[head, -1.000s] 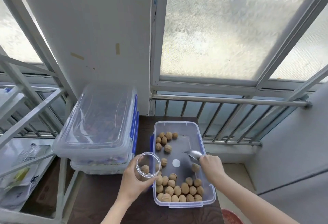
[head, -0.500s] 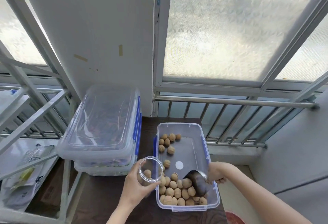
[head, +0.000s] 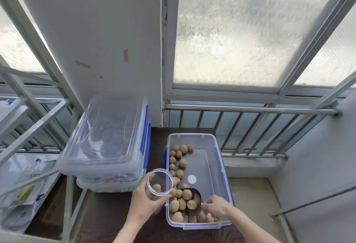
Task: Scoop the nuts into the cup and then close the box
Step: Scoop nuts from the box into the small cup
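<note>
An open clear plastic box (head: 221, 167) with blue clips sits on the dark table and holds several brown nuts (head: 176, 154) along its left side and near end. My left hand (head: 143, 207) grips a clear cup (head: 159, 184) tilted beside the box's left wall; one nut lies inside the cup. My right hand (head: 216, 207) holds a metal scoop (head: 192, 203) low in the box's near end, with several nuts in its bowl. The scoop's mouth points left toward the cup.
Two stacked clear boxes with lids (head: 107, 140) stand at the left on the dark table (head: 107, 221). A metal railing (head: 250, 109) and frosted window run behind. A metal frame (head: 34, 127) and packets lie at far left. The table's right edge is just past the open box.
My right hand pushed the scoop leftward through the nuts at the near end, and it now carries several. The cup in my left hand stayed beside the box.
</note>
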The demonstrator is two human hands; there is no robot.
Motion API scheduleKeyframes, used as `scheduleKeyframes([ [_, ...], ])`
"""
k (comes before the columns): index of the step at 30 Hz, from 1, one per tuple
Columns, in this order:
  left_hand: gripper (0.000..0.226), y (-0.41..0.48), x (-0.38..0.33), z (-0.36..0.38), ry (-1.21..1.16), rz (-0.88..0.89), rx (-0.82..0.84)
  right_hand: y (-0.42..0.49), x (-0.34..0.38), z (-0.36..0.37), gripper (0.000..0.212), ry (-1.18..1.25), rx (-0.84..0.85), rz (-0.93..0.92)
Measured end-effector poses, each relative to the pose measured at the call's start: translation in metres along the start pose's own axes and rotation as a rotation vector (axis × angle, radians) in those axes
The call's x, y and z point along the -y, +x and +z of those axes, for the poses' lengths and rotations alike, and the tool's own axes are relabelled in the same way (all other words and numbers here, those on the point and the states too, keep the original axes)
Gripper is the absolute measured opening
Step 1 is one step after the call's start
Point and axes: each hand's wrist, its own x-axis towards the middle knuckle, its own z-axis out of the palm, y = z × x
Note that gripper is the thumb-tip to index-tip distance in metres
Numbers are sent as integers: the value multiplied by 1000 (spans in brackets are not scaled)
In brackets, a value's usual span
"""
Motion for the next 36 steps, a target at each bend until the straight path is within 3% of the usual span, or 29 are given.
scheduleKeyframes([
  [11, 80, 2, 4, 0, -52, -35, -50, 19, -22, 15, 23, 141, -223, -88],
  [24, 81, 11, -4, -3, -23, -23, -35, -4, -30, 6, 19, 203, -286, -130],
  [29, 78, 11, -9, 0, -14, -6, -23, -22, -32, -3, 32, 219, -330, -162],
  [36, 87, 13, -16, 3, 28, 16, 38, -54, -24, -49, 20, 130, -309, -250],
])
